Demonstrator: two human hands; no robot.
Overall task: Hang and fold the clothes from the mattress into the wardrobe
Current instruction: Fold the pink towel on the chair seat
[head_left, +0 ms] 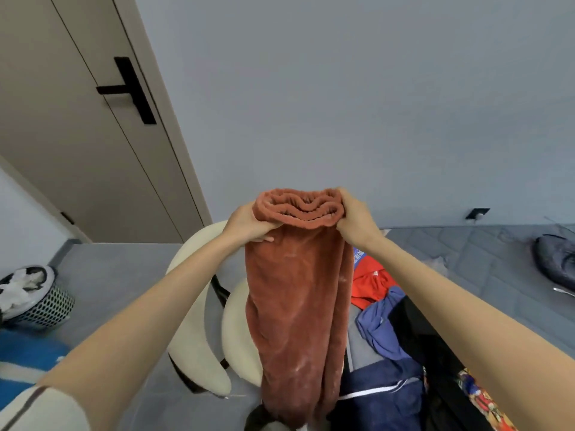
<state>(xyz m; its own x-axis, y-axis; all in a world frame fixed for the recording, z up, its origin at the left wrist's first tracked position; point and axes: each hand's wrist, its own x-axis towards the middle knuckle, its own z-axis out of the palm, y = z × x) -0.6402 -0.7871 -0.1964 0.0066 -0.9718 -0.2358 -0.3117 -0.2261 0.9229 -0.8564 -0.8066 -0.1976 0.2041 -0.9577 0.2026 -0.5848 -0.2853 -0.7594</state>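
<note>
One pair of rust-brown fleece trousers [298, 306] hangs in the air, its bunched elastic waistband uppermost. The left hand [249, 223] grips the waistband's left end with curled fingers; the right hand [354, 219] grips the right end. Right of the trousers, a grey mattress [466, 259] carries a clothes pile [382, 331]. Far left of the trousers, one mesh basket [53, 306] contains crumpled white material.

Soft, even light with no hard shadows or glare. Slightly blurry all over, bent at the edges.
</note>
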